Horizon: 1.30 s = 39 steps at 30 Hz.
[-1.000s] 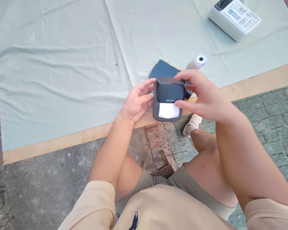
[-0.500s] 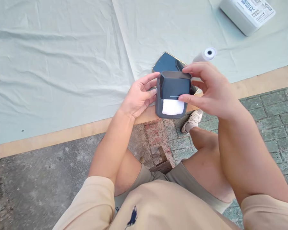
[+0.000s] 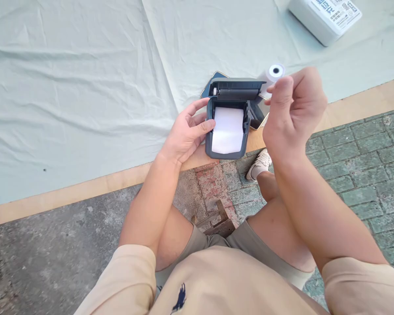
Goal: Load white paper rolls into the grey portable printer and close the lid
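A small dark label printer (image 3: 230, 154) has its hinged lid (image 3: 236, 84) raised, which bares the roller and the inside. White paper (image 3: 228, 129) lies in the printer's bay and reaches down over its front. My left hand (image 3: 192, 131) holds the printer from its left side, with the thumb on the edge by the paper. To the right of the lid, my right hand (image 3: 293, 113) is in the air with its fingers curled in; I see nothing in it. Behind it stands a white paper roll (image 3: 275, 72) with a dark core. A phone (image 3: 207, 87) lies partly hidden behind the printer.
A pale cloth (image 3: 95, 109) covers the table, whose bare wooden edge (image 3: 85, 190) faces me. A white box (image 3: 325, 19) with printed text is at the back right. Below are my knees, a wooden stool part (image 3: 221, 225) and brick paving (image 3: 364, 175).
The printer's lid has swung up and now shows the paper inside. My right hand has come off the printer, risen to the right and curled up. My left hand still holds the printer.
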Each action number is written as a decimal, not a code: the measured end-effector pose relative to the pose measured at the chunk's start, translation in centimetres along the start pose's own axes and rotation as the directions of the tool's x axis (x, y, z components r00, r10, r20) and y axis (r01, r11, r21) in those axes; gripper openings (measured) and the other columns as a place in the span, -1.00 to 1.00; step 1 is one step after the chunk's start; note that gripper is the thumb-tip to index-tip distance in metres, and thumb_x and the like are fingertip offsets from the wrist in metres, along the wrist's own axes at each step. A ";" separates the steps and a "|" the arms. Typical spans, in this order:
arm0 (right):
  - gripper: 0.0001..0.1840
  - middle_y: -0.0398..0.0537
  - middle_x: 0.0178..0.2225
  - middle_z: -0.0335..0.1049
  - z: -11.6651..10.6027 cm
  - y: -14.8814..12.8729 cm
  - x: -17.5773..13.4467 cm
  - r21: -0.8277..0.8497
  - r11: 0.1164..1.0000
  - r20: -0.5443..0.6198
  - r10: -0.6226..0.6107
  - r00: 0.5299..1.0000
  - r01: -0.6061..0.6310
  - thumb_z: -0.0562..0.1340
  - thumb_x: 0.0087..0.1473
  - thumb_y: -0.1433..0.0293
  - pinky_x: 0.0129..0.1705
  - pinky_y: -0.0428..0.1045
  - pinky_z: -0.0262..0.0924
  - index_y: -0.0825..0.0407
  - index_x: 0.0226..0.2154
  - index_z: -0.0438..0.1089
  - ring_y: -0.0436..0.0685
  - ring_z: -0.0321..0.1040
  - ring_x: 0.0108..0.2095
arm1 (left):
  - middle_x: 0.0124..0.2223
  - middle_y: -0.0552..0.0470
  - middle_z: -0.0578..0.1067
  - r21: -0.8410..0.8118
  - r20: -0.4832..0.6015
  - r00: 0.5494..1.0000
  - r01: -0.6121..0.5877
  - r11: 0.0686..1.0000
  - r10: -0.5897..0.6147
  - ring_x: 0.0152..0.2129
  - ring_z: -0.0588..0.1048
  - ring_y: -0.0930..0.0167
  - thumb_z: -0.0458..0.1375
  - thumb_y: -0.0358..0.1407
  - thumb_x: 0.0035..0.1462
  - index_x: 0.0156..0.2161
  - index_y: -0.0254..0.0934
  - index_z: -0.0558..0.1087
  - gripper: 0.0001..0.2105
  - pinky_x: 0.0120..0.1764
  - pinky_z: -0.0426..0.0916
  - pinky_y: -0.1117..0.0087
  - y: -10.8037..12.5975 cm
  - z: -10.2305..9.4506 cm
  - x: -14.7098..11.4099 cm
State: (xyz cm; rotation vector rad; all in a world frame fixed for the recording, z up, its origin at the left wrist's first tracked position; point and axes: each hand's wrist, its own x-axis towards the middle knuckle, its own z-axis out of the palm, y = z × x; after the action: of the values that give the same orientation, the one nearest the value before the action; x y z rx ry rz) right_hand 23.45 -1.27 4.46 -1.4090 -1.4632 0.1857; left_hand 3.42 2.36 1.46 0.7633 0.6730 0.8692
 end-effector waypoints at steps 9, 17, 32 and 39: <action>-0.86 -0.13 -0.28 0.60 -1.5 -2.8 1.5 -0.172 0.943 0.119 -0.267 0.956 0.285 0.21 0.19 0.39 -0.21 0.05 0.36 -0.09 -0.25 0.51 0.10 0.52 -0.27 | -0.09 0.12 0.64 0.079 0.006 0.999 -0.045 0.996 0.045 -0.10 0.66 0.30 0.55 -0.17 -0.13 0.03 -0.05 0.48 -0.41 -0.12 0.59 0.32 -0.5 -0.3 0.0; -0.82 -0.10 -0.29 0.60 -1.1 -1.8 1.3 -0.372 0.871 0.453 -0.131 0.882 0.321 0.25 0.09 0.38 -0.18 0.17 0.28 -0.11 -0.22 0.50 0.26 0.44 -0.23 | -0.03 0.10 0.62 0.153 0.053 0.995 -0.096 0.983 0.089 0.04 0.63 0.19 0.53 -0.04 -0.12 0.08 0.01 0.44 -0.36 -0.01 0.58 0.20 -1.3 -1.1 0.7; -0.62 -0.09 -0.10 0.48 -4.6 -2.2 3.4 0.244 0.946 0.237 0.156 0.959 -0.215 0.29 -0.10 0.32 -0.17 0.16 0.38 -0.15 -0.13 0.40 0.23 0.45 -0.09 | -0.07 0.08 0.61 0.142 -0.056 0.997 -0.049 0.989 0.058 0.07 0.60 0.16 0.52 -0.05 -0.10 0.04 -0.02 0.48 -0.42 -0.04 0.55 0.22 -0.7 0.1 -0.1; -0.65 0.18 -0.07 0.38 -6.8 10.1 3.6 0.322 0.682 0.192 0.632 0.751 -0.657 -0.05 0.10 0.19 -0.29 0.11 0.30 -0.06 -0.11 0.22 0.19 0.44 -0.22 | -0.01 0.05 0.63 0.132 -0.029 0.999 -0.037 0.991 0.042 0.00 0.64 0.24 0.50 -0.16 -0.04 0.07 -0.05 0.47 -0.45 -0.05 0.56 0.27 -0.4 0.0 0.0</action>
State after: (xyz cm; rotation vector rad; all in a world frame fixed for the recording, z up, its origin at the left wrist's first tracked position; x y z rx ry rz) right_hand 35.74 1.00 2.25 -1.5502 -0.8442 0.9243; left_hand 3.57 2.20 1.18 0.8851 0.7505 0.8806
